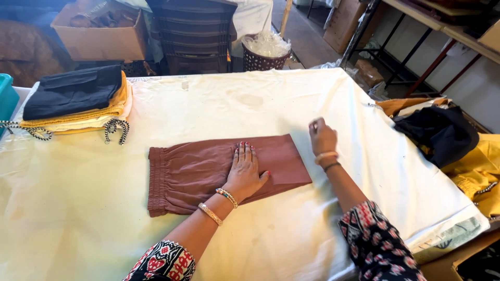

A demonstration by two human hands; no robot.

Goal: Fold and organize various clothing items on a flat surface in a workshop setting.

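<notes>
Brown garment [198, 171] lies crosswise; waistband leftward under left hand [245, 171].

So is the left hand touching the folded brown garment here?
Touching. The head view shows the left hand lying flat, palm down and fingers spread, on the folded brown garment, with no gap between them.

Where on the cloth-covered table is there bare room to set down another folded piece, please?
Bare cloth lies in front of the brown garment toward the near edge, left of its waistband, and behind it toward the basket. The far-left corner is crowded by the folded stack; the right edge by the heap of black and yellow clothes.
</notes>
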